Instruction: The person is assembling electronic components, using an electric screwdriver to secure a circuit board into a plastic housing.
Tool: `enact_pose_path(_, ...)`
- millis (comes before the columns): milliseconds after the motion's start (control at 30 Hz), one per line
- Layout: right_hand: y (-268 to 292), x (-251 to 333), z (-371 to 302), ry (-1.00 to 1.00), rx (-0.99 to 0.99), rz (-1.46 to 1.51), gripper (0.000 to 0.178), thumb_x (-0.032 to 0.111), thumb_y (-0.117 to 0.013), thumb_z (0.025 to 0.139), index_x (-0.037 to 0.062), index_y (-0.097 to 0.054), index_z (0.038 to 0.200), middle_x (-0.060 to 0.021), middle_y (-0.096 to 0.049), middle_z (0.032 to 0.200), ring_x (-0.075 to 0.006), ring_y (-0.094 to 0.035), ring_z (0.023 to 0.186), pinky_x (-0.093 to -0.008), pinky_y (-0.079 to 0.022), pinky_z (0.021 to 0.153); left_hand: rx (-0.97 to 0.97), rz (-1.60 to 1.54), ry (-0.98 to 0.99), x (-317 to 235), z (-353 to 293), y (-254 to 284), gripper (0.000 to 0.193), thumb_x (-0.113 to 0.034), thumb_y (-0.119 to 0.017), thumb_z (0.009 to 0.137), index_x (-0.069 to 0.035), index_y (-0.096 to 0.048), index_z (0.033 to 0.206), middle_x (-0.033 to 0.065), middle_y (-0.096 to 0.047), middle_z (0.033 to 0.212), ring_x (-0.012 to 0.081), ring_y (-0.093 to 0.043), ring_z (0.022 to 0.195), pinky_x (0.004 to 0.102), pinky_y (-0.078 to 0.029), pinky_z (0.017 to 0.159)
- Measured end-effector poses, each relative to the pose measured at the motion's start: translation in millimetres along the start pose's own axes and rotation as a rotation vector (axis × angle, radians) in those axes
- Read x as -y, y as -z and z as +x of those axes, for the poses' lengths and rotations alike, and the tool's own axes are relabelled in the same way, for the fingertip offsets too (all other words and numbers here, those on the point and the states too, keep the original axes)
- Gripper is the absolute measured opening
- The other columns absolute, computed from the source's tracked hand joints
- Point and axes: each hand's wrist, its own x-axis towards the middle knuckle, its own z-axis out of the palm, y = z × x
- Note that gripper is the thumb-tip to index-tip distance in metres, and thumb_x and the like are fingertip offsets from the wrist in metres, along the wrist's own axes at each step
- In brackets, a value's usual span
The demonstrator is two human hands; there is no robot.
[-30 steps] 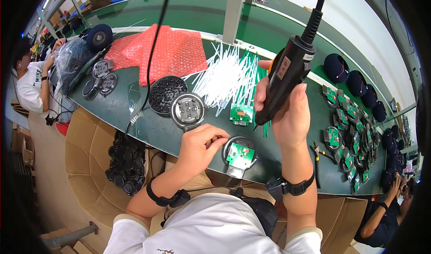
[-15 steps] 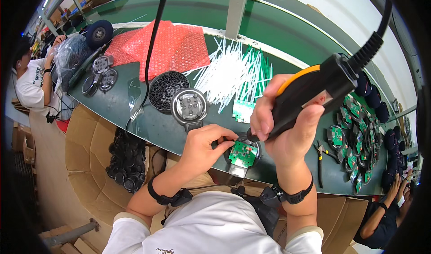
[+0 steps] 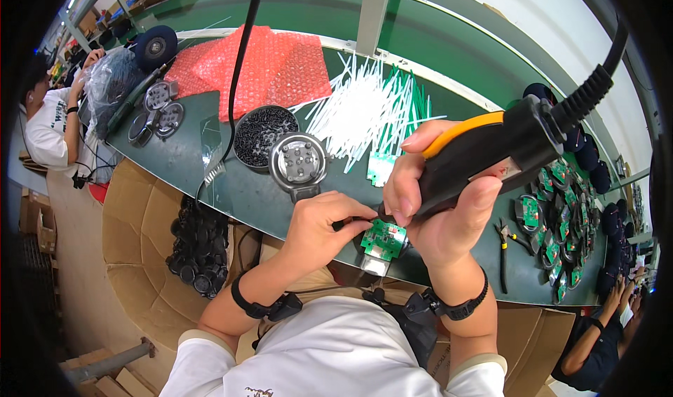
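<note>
My right hand (image 3: 449, 221) grips a black electric screwdriver (image 3: 484, 155) with a yellow lever, its cord rising to the upper right. The tool's nose end points down at a green circuit board (image 3: 385, 240) set in a round dark housing at the near table edge. Thumb and fingertips of my left hand (image 3: 326, 225) are pinched together by the board's upper left edge and the tool's tip. Something small and dark shows between them, too small to name. Left of the board is a round housing part (image 3: 297, 162) with dark studs. Beyond it stands a round dish of small black screws (image 3: 263, 136).
White and green plastic strips (image 3: 354, 120) lie piled behind my hands, near pink bubble wrap (image 3: 259, 67). Pliers (image 3: 503, 253) and a heap of boards in housings (image 3: 550, 236) are at right. A black cable (image 3: 242, 67) hangs down. Co-workers sit on both sides.
The screwdriver in my right hand has shifted slightly right and tilted flatter. My left hand has moved a little right, still pinched beside the board.
</note>
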Motion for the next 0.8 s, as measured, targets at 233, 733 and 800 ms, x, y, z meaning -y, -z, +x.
enact_pose_path(233, -5, -3, -5, 0.028, -0.130, -0.006, 0.093, 0.087, -0.055, 0.087, -0.0020, -0.054, 0.114, -0.0023, -0.049, 0.059, -0.0115, -0.045, 0.044, -0.0265, -0.038, 0.043, 0.032, -0.013, 0.014, -6, 3, -2, 0.024, 0.000, -0.082, 0.078, -0.003, -0.079, 0.101, 0.0087, -0.076, 0.090, 0.0226, -0.069, 0.078, 0.0347, -0.056, 0.071)
enact_pose_path(733, -1, -6, -9, 0.000, -0.133, -0.092, 0.090, 0.082, -0.063, 0.087, -0.0037, -0.057, 0.114, -0.0041, -0.053, 0.061, -0.0113, -0.049, 0.047, -0.0248, -0.040, 0.044, 0.158, 0.081, -0.008, -7, 7, 2, 0.039, -0.004, -0.085, 0.073, -0.006, -0.077, 0.111, 0.0068, -0.076, 0.099, 0.0247, -0.067, 0.090, 0.0368, -0.056, 0.081)
enact_pose_path(800, -2, -9, -11, 0.025, -0.164, -0.124, 0.090, 0.081, -0.063, 0.088, -0.0053, -0.057, 0.114, -0.0043, -0.053, 0.063, -0.0108, -0.050, 0.048, -0.0243, -0.040, 0.045, 0.162, 0.073, 0.016, -7, 6, 1, 0.039, -0.005, -0.085, 0.073, -0.006, -0.077, 0.112, 0.0070, -0.076, 0.099, 0.0248, -0.067, 0.090, 0.0370, -0.056, 0.081)
